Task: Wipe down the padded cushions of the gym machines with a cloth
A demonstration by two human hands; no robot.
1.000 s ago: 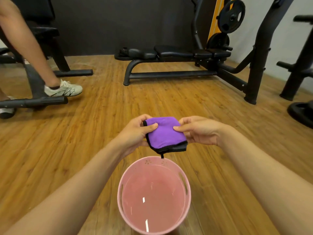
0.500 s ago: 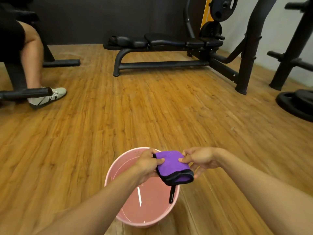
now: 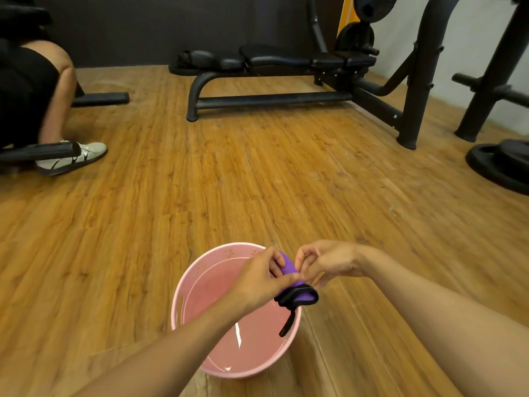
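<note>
A purple cloth (image 3: 288,267) with a black hem and a dangling black loop is bunched between both hands, over the right rim of a pink bucket (image 3: 197,270) that holds water. My left hand (image 3: 259,277) grips the cloth's left side with curled fingers. My right hand (image 3: 326,260) pinches its top right edge. Most of the cloth is hidden by the fingers. Across the room stands a black bench with padded cushions (image 3: 274,58).
The bench frame (image 3: 269,100) and a black rack upright (image 3: 420,70) stand on the wooden floor ahead. Weight plates (image 3: 501,164) lie at the right edge. On the left, another person's leg and pale shoe (image 3: 74,156) sit by another machine's foot.
Both hands have dropped toward the bucket with the cloth and squeezed it from a flat fold into a narrow bunch. The view has tilted down, and the other person's leg has shifted.
</note>
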